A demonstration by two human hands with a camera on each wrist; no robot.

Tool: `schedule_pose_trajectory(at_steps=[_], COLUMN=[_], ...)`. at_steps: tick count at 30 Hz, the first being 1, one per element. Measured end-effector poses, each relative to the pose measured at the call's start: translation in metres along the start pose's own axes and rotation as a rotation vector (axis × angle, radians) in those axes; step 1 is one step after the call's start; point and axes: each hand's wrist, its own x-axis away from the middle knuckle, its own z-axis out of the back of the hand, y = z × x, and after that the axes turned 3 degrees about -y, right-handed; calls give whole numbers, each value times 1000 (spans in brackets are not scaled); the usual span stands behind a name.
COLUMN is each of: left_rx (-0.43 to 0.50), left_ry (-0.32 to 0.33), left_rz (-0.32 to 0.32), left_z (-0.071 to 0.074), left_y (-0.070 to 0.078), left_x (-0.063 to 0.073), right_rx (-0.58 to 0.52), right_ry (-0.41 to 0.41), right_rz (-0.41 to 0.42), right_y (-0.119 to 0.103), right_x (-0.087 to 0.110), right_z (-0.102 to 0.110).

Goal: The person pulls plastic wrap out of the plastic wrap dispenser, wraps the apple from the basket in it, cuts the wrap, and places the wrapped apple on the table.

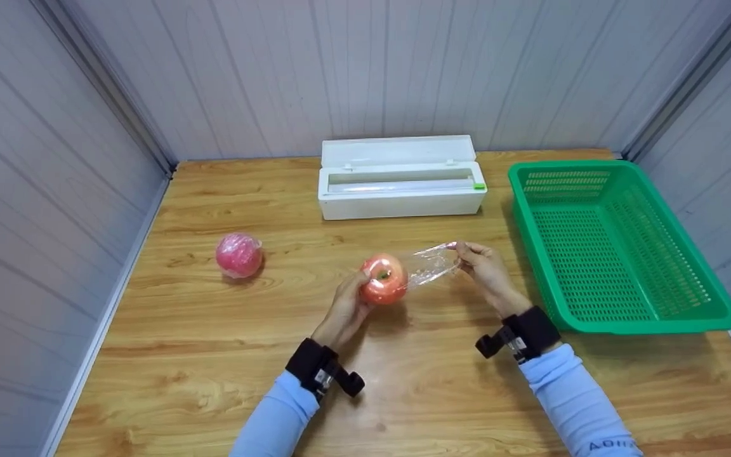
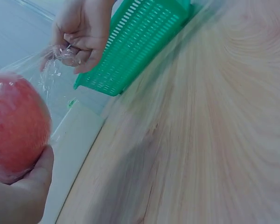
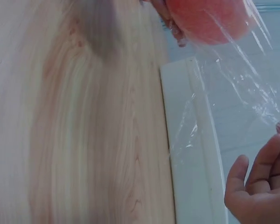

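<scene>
My left hand (image 1: 344,310) grips a red apple (image 1: 386,279), its thumb on the near side and the stem end facing up. Clear plastic wrap (image 1: 430,264) clings to the apple and stretches off to the right. The wrap's far end is pinched between the fingers of my right hand (image 1: 485,270). In the left wrist view the apple (image 2: 18,126) looks covered by film, and the right hand (image 2: 84,32) holds a bunched bit of it. Creased film (image 3: 242,79) hangs between apple and fingers in the right wrist view.
A pink wrapped ball-shaped fruit (image 1: 238,255) lies at the left. Behind my hands stands a white cling film box (image 1: 402,204), lid raised, with a roll inside. A green plastic basket (image 1: 695,273) stands at the right. Panelled walls (image 1: 289,76) enclose the table's back and sides.
</scene>
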Motion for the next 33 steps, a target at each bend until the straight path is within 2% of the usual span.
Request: schedule_pose_trajectory(at_steps=[5, 9, 12, 19, 26, 29, 33], left_rx=[11, -2, -14, -30, -51, -62, -64], left_ry=[9, 8, -9, -25, -37, -45, -51], left_rz=[12, 23, 31, 33, 49, 53, 45], left_z=[1, 1, 1, 2, 3, 3, 3], left_y=[3, 4, 3, 0, -3, -3, -3], left_x=[0, 0, 0, 1, 1, 1, 1], right_rx=[-48, 28, 59, 6, 55, 123, 271], right_ry=[-127, -189, -209, -248, -190, -140, -61], right_rz=[-82, -118, -122, -86, -91, -76, -47], right_y=[4, 7, 7, 7, 13, 15, 15], right_x=[1, 1, 1, 2, 1, 1, 1], right_z=[12, 16, 17, 20, 12, 6, 0])
